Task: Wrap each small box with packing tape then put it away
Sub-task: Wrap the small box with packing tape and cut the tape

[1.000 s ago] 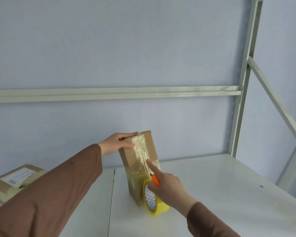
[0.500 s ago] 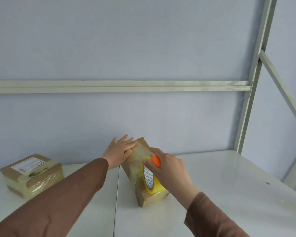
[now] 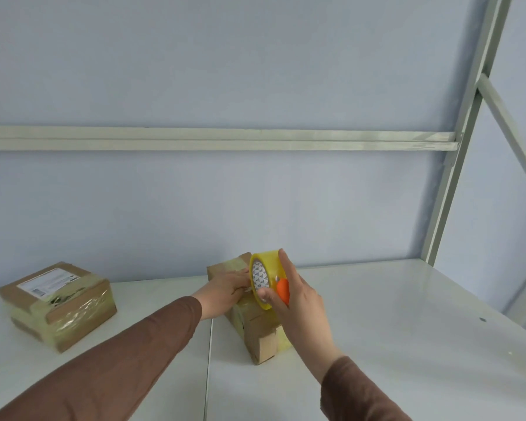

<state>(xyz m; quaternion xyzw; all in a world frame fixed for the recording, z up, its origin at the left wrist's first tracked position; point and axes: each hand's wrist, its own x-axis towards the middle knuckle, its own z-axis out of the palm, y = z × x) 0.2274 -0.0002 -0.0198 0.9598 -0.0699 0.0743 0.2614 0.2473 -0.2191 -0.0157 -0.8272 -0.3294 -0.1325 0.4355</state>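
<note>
Item one: small brown cardboard box [image 3: 257, 335], partly bound in clear tape, lay flat near the middle of the white metal shelf [image 3: 392, 314]. The left hand [image 3: 225, 291] rested on its top, fingers laid flat along the taped surface. The right hand [image 3: 298, 299] gripped a yellow roll of packing tape [image 3: 266, 279] upright just above the box, with an orange cutter [image 3: 283, 291] tucked against the palm. Item two: second brown cardboard box with a white label [image 3: 58, 305], already wrapped, sat well apart at nine o'clock from the first. Brown sleeves covered both forearms.
</note>
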